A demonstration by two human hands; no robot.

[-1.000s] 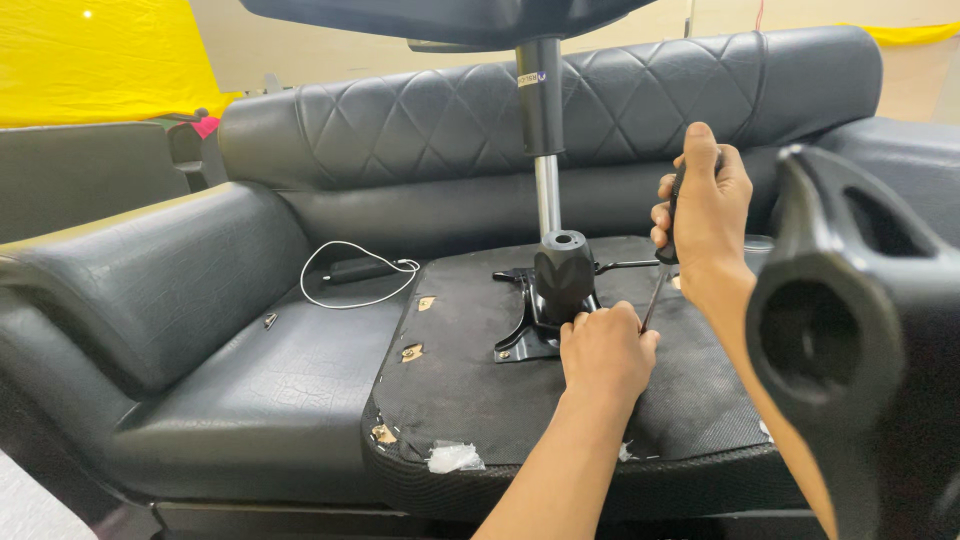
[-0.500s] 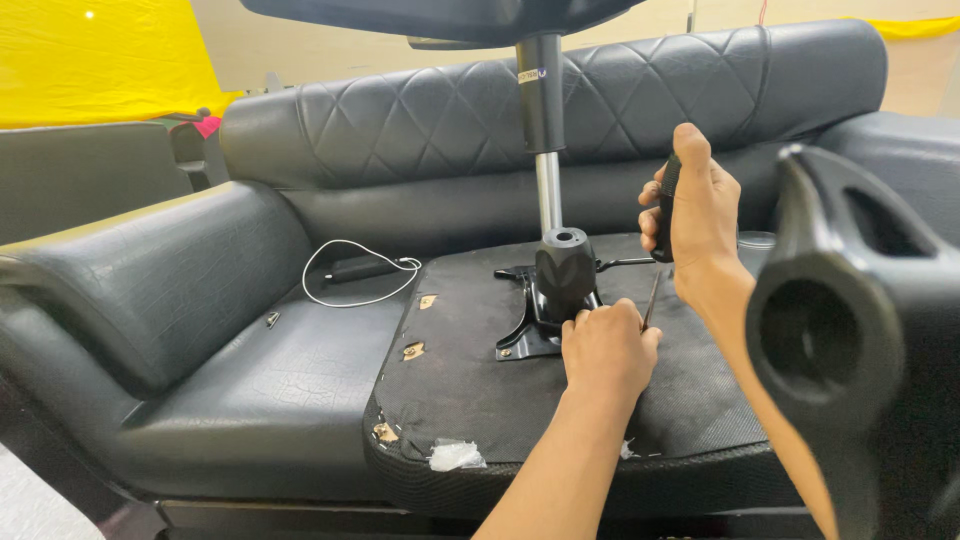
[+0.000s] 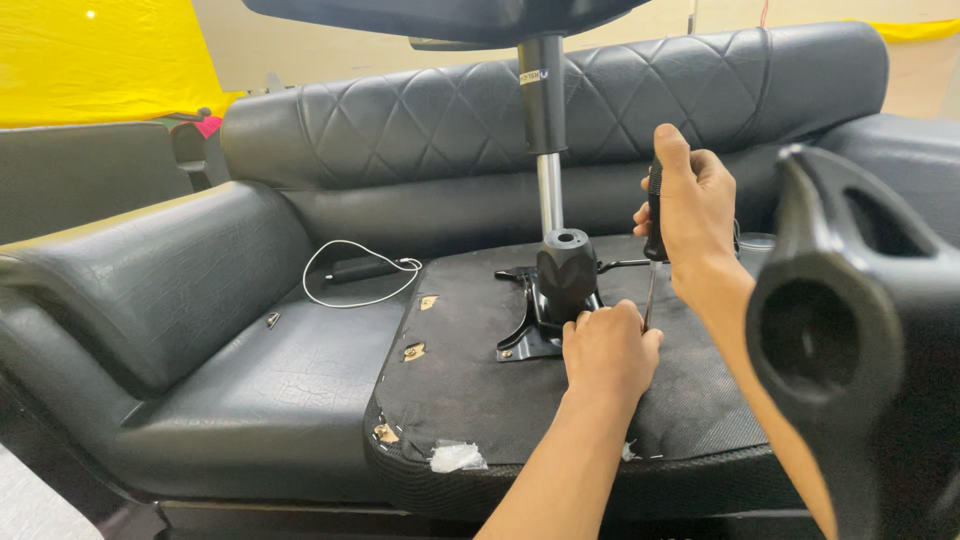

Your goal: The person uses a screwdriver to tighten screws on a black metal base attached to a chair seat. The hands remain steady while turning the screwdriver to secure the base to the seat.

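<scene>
An upturned office chair seat point(image 3: 470, 390) lies on a black leather sofa, its black metal mechanism plate point(image 3: 530, 325) and gas-lift column point(image 3: 547, 170) pointing up. My right hand point(image 3: 695, 205) grips the black handle of a screwdriver point(image 3: 654, 215), held upright with its thin shaft reaching down to the plate. My left hand point(image 3: 608, 350) rests closed on the seat underside beside the plate, fingers pinched near the screwdriver's tip. What the fingers pinch is hidden.
A black plastic armrest point(image 3: 850, 330) rises close on the right, partly blocking the view. A white cable point(image 3: 350, 275) lies looped on the sofa cushion at left. The chair base point(image 3: 450, 15) hangs overhead. Torn fabric and white stuffing point(image 3: 455, 457) show at the seat's front edge.
My right hand with the screwdriver has shifted slightly left and down, bringing the shaft closer to my left hand. My left hand has stayed by the plate.
</scene>
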